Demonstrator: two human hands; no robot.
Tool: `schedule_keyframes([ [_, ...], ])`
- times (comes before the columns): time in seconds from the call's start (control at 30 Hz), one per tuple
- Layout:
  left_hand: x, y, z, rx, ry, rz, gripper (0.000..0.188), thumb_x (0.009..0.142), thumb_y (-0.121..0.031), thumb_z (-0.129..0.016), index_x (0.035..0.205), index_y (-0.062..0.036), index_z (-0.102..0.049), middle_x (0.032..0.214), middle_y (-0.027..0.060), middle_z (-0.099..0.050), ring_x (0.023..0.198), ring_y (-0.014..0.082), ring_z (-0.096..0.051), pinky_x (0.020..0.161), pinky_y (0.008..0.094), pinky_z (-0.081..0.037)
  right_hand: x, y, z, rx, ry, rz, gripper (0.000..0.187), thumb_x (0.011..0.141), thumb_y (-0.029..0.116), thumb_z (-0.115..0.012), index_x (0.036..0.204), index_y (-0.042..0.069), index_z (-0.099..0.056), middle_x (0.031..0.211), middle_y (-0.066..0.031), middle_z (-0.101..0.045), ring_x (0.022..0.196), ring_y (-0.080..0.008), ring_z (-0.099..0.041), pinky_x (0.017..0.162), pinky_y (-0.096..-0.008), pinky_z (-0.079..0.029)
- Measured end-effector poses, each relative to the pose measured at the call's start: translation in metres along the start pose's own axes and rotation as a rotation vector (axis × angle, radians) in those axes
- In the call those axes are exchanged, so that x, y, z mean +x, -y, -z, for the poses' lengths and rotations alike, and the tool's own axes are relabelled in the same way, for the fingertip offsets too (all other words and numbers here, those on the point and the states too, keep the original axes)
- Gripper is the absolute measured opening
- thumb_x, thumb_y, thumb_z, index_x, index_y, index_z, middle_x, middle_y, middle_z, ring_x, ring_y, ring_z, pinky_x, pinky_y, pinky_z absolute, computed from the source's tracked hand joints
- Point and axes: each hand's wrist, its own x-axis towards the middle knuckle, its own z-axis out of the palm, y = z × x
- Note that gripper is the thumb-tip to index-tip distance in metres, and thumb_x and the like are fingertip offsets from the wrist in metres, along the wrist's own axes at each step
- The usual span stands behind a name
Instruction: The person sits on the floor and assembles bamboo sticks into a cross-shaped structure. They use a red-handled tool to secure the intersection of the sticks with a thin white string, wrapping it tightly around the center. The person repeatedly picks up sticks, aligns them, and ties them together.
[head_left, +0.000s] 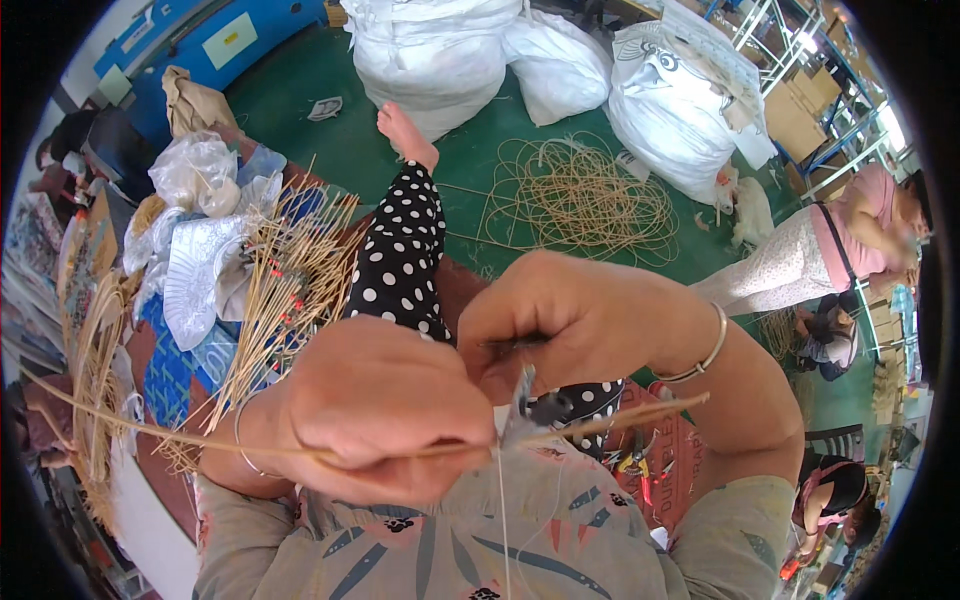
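Floor [320,150] — fingers [400,425] partly hiding cane [640,412]

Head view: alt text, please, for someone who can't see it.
The left hand grips a thin tan strip, with the right hand curled close beside it. Tan sticks are piled at left; beyond, a loose tan coil lies on a green floor before white sacks.

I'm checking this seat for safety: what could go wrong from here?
The cane in the left hand reaches far to the left, crossing the pale strips in this view, so it might snag. The white thread hanging down over the shirt could tangle. The red-handled tool at the person's right might get knocked.
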Motion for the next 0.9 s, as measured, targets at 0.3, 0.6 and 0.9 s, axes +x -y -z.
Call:
schedule_keyframes([
  [0.3, -0.005, 0.008, -0.011, -0.031, -0.139, 0.033, 0.013, 0.063, 0.001, -0.062, 0.073, -0.0038, -0.057, 0.058, 0.0061, -0.052, 0.047, 0.0213, -0.05, 0.04, 0.0281, -0.037, -0.001, -0.015, -0.007, -0.139, -0.072, -0.01, 0.016, 0.073, 0.014, -0.056, 0.081, 0.0, -0.059, 0.065, -0.0042, -0.057, 0.059, -0.0109, -0.054, 0.055, -0.0232, -0.044],
  [0.6, -0.007, -0.004, -0.002, 0.367, -0.449, -0.01, 0.011, 0.06, 0.002, -0.059, 0.07, -0.0012, -0.055, 0.056, 0.0075, -0.051, 0.042, 0.0206, -0.049, 0.037, 0.0279, -0.036, -0.051, 0.02, -0.05, -0.557, -0.815, 0.323, 0.023, 0.076, 0.006, -0.057, 0.097, -0.003, -0.053, 0.067, -0.0072, -0.056, 0.054, -0.0138, -0.054, 0.045, -0.0226, -0.041],
  [0.9, -0.006, -0.009, -0.007, 0.546, -0.368, -0.125, 0.015, 0.059, 0.0, -0.062, 0.073, -0.0012, -0.056, 0.055, 0.0058, -0.05, 0.04, 0.0181, -0.047, 0.033, 0.0263, -0.033, -0.018, -0.004, -0.069, -0.344, -0.747, 0.42, 0.021, 0.066, 0.004, -0.061, 0.086, 0.001, -0.055, 0.073, -0.006, -0.056, 0.059, -0.0174, -0.054, 0.047, -0.0253, -0.041],
])
